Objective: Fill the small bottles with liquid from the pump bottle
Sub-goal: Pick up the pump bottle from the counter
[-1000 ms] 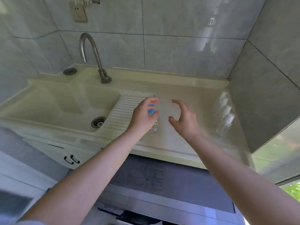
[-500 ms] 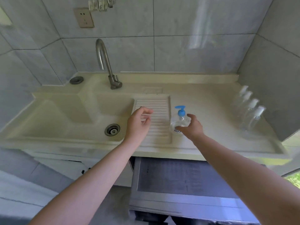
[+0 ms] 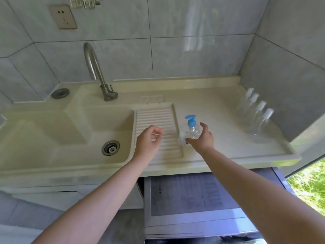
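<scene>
Both hands reach over the desk (image 3: 211, 106). Right hand (image 3: 202, 138) has its fingers curved around the pump bottle (image 3: 190, 132), thumb at the near side; the bottle stands upright just right of the ribbed board (image 3: 156, 117). Left hand (image 3: 148, 140) hangs over this board at 9 o'clock from the bottle, fingers loosely curled, holding nothing. Four small bottles (image 3: 258, 117) stand in a row at 3 o'clock, near the wall. Sink drain (image 3: 110, 147) lies at far left.

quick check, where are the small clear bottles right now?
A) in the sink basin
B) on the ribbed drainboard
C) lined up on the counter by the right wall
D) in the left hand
C: the small bottles stand in a row on the counter beside the right wall.
</scene>
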